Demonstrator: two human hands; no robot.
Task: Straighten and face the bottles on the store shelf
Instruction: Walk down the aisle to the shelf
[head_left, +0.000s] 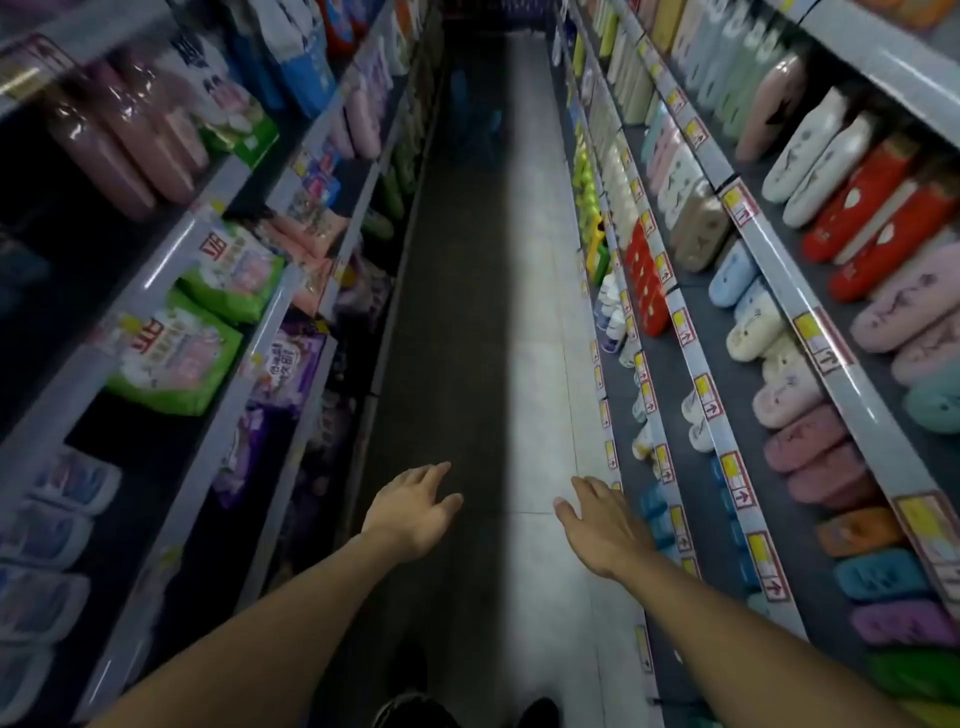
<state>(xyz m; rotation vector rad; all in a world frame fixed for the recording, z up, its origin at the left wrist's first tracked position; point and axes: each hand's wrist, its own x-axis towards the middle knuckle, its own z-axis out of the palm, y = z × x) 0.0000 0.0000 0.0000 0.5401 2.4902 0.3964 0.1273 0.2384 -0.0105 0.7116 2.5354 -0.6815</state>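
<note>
The bottles are standing far down the right-hand shelf, well apart from both hands. The left hand and right hand are reaching forward over the aisle floor, fingers relaxed, holding nothing.

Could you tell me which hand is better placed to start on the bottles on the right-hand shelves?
The right hand, probably: it hovers open beside the right shelf edge, near the bottles. The left hand hangs over the aisle floor.
</note>
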